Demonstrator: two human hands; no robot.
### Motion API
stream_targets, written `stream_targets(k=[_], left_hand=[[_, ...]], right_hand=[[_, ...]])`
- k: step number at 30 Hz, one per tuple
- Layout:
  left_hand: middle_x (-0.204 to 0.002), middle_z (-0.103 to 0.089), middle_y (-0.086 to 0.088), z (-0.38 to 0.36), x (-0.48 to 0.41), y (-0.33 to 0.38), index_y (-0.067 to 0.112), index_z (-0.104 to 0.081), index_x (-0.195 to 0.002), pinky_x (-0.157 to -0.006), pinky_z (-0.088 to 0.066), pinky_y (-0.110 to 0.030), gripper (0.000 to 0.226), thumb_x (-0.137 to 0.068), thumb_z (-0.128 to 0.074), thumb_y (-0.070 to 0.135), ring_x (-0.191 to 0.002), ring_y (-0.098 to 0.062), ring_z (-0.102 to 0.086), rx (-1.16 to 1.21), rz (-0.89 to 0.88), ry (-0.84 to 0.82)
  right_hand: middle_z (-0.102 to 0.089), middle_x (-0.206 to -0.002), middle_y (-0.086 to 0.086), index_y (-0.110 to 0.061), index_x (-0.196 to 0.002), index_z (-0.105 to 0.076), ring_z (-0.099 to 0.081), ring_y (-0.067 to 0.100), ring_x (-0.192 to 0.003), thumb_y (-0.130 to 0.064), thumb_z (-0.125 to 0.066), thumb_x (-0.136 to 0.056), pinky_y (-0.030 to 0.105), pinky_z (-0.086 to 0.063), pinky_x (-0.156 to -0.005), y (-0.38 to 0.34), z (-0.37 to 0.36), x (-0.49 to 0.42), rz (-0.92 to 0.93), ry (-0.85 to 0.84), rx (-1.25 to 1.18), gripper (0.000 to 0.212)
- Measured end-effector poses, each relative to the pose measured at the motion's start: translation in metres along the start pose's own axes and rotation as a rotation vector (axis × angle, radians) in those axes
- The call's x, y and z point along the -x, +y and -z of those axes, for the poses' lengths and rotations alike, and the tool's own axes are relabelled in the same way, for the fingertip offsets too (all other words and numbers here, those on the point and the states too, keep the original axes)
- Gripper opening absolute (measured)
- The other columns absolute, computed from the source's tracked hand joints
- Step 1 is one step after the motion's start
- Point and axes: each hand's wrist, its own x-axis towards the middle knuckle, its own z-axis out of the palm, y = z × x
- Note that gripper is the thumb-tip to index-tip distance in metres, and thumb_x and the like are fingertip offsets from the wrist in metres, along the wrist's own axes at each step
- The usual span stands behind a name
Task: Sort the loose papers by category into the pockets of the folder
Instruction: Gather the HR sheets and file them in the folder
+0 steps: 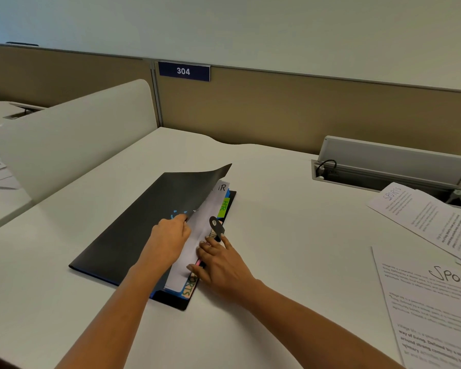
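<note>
The left hand point(171, 235) pinches up the cover of the black folder point(133, 227) mid-desk, the right hand point(221, 262) presses loose fingers on its tabbed pockets point(224, 205), and SPORTS papers point(431, 302) lie unfiled well to the right.

folder point(133, 230) on desk point(277, 209), centre; loose papers point(431, 296) to right; cable box point(389, 169) behind papers

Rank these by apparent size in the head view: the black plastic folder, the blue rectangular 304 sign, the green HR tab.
1. Black plastic folder.
2. Blue 304 sign, farther back, so true size unsure.
3. Green HR tab.
</note>
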Motion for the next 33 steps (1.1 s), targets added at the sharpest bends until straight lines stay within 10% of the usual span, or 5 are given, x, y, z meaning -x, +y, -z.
stream_targets(k=[13,33], left_hand=[[-0.093,-0.059,-0.012,-0.001,0.001,0.001,0.006,-0.045,-0.129,-0.074,-0.046,-0.026,0.036,-0.100,-0.030,0.022,-0.073,-0.014,-0.051,0.000,0.008,0.007],[-0.116,-0.061,-0.011,-0.025,-0.001,-0.001,0.015,-0.042,-0.132,-0.087,-0.047,-0.027,0.038,-0.100,-0.026,0.028,-0.104,-0.020,-0.060,-0.119,-0.014,-0.017]], right_hand=[[-0.041,-0.146,0.006,-0.012,-0.137,-0.043,-0.022,0.021,-0.142,-0.051,-0.027,-0.096,0.043,-0.004,-0.117,-0.001,0.014,-0.007,-0.082,-0.036,-0.044,0.058],[-0.025,-0.152,0.003,-0.021,-0.144,-0.027,-0.012,0.024,-0.143,-0.055,-0.032,-0.093,0.060,-0.007,-0.112,0.002,0.007,0.000,-0.096,-0.132,-0.023,0.061]])
